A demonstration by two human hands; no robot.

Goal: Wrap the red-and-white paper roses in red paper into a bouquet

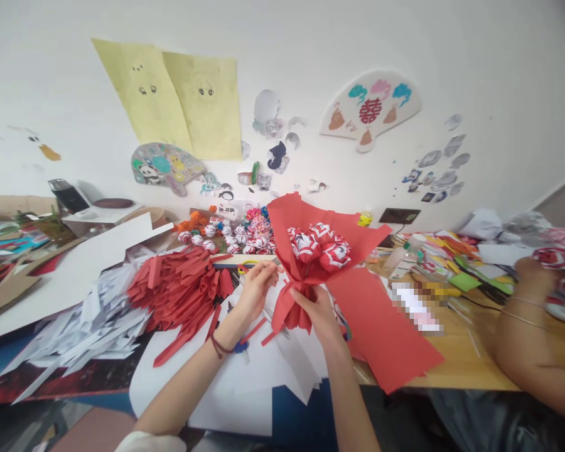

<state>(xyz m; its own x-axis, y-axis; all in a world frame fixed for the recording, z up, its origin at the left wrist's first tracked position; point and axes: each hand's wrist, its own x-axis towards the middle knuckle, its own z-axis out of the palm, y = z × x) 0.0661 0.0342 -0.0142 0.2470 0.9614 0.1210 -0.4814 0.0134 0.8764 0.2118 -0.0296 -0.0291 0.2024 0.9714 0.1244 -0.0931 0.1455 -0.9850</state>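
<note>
A bouquet of red-and-white folded paper flowers [336, 252] sits in a flared red paper wrap [282, 229] in front of me. My right hand [316, 309] is closed around the gathered neck of the wrap, thumb across its front. To the left, my left hand [260, 285] is raised beside the wrap with thumb and fingers pinched together. What lies between those fingertips is too small to make out. Below the hands are white paper sheets [235, 395], and a flat red sheet [381, 333] lies to the right of the bouquet.
Piles of red paper strips [179, 289] and white paper strips [94, 320] lie on the left. More paper flowers [238, 237] stand behind. At the right, a co-worker's arm [522, 314] reaches over the wooden table [471, 370] near coloured paper scraps [466, 281].
</note>
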